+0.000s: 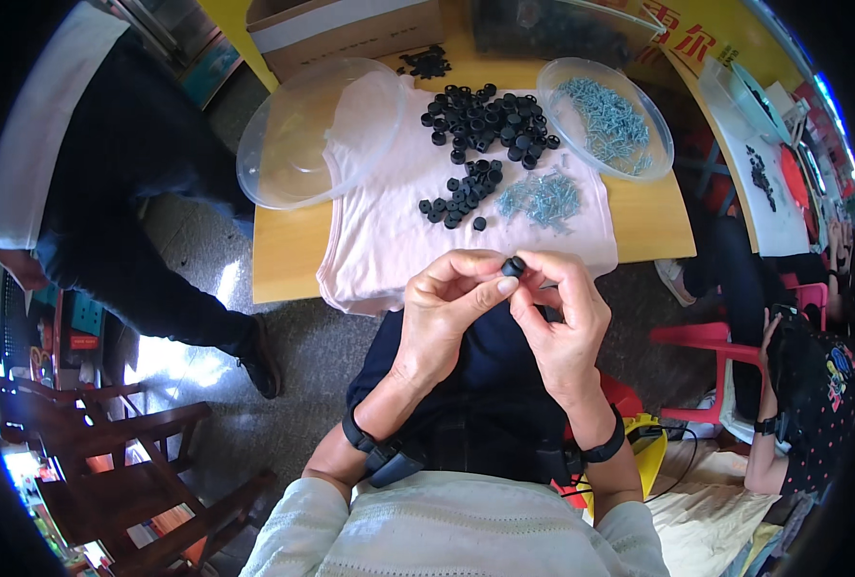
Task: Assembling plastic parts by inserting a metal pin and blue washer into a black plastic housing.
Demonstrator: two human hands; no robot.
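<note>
A small black round cap [514, 265] is pinched between the fingertips of my left hand [446, 308] and my right hand [562, 322], held above my lap near the table's front edge. On a pale pink cloth [379, 221] spread over the wooden table [288, 245] lie a large heap of black caps [490, 120], a smaller group of black caps [466, 190] and a loose pile of silvery screws [543, 197].
An empty clear plastic bowl [293, 135] sits at the left, another clear bowl of screws [605, 115] at the right. Cardboard box [346, 24] at the back. A standing person [91, 192] at left, a seated person [812, 385] at right, wooden chairs [110, 462] lower left.
</note>
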